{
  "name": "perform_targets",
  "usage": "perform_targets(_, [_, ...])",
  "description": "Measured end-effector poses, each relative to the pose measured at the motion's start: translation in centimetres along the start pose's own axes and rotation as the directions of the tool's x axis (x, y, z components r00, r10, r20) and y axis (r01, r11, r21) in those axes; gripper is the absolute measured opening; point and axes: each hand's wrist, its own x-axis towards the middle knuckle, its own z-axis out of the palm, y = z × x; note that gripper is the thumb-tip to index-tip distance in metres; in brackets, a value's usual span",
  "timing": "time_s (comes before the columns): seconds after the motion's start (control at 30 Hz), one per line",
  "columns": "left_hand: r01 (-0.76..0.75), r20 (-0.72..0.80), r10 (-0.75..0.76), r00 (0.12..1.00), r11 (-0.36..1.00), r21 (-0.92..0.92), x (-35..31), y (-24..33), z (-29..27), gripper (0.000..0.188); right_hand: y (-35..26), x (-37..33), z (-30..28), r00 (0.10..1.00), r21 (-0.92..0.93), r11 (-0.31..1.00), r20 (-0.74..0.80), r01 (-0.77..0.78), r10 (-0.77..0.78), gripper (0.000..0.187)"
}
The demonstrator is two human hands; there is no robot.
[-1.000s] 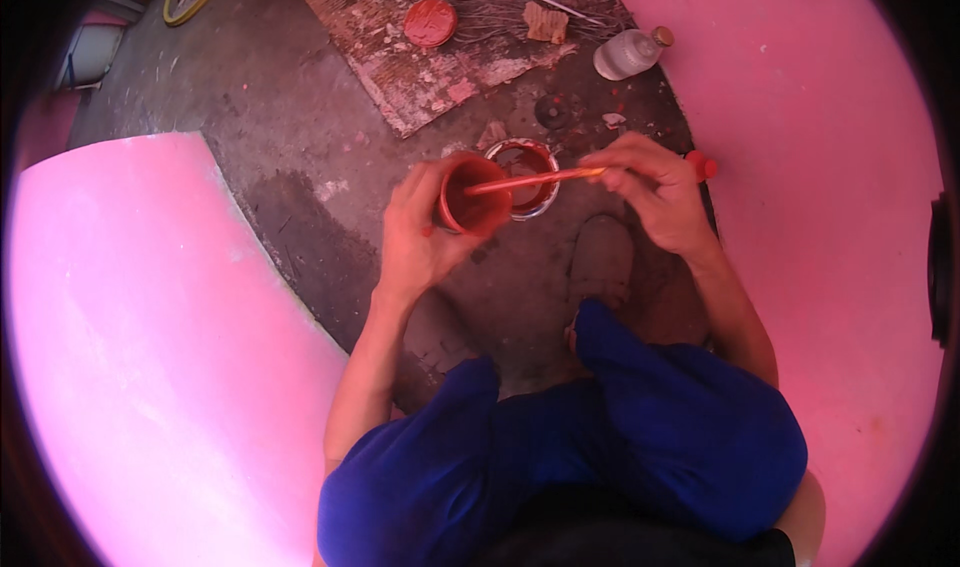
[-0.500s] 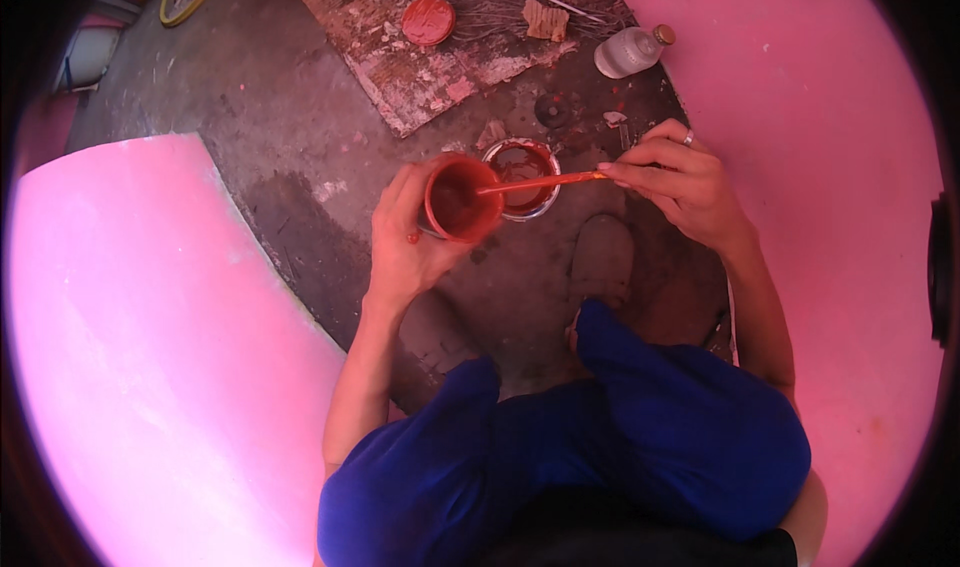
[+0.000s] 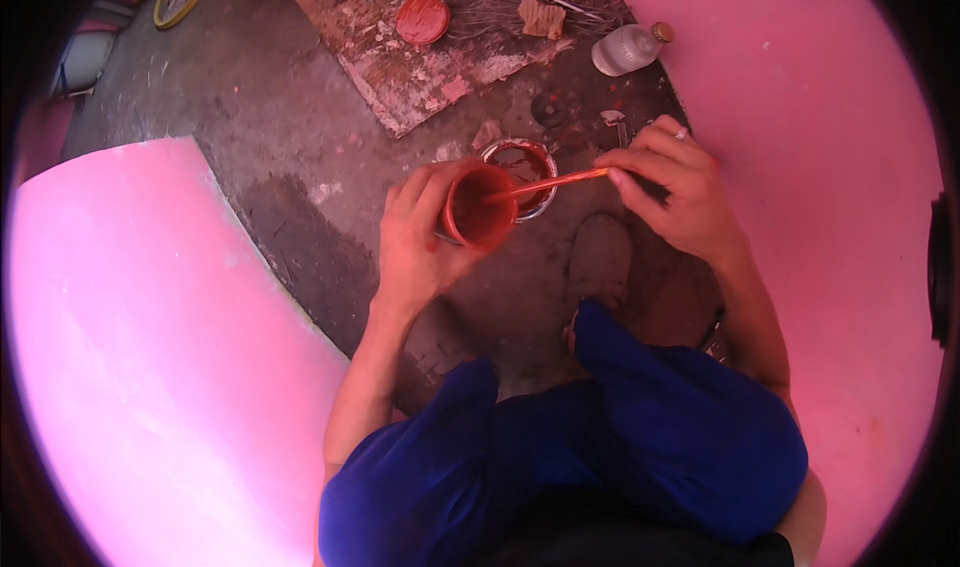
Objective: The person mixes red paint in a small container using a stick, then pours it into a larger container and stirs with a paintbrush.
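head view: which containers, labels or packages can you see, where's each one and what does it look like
Red cup: in the left hand, round, red inside, tilted.
Tin: on the floor just behind the cup, round, metal rim, red paint inside.
Stick: thin, orange-red, held by the right hand, tip in the cup.
Red lid: flat, round, on the stained board.
Bottle: small, clear, brownish cap, lying near the pink panel.
No labels or screens can be made out.

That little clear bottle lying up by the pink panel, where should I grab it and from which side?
Probably grip the clear bottle across the middle of its body, coming down from above. It lies on its side on the floor, brownish cap pointing right toward the pink panel, so the rounded body is the widest exposed part. The cap looks too small for a sure hold.
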Motion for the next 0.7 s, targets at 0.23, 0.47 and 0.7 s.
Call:
perform_targets(0.23, [0.086,0.0,-0.086,0.996,0.989,-0.118,-1.1,-2.0,0.1,0.068,1.4,-1.9,-2.1,0.951,0.309,0.9,0.067,-0.307,0.302,0.016])
perform_targets(0.47, [0.216,0.019,-0.224,0.974,0.906,-0.364,-2.3,-4.1,-0.1,0.073,2.5,-2.8,2.0,0.8,0.712,0.563,-0.002,-0.421,0.6,0.017])
perform_targets(0.7, [0.175,0.001,-0.183,0.983,0.938,-0.298,-2.4,-4.5,-0.1,0.076,2.9,-2.3,7.7,0.998,0.048,0.999,-0.054,-0.011,0.013,0.019])
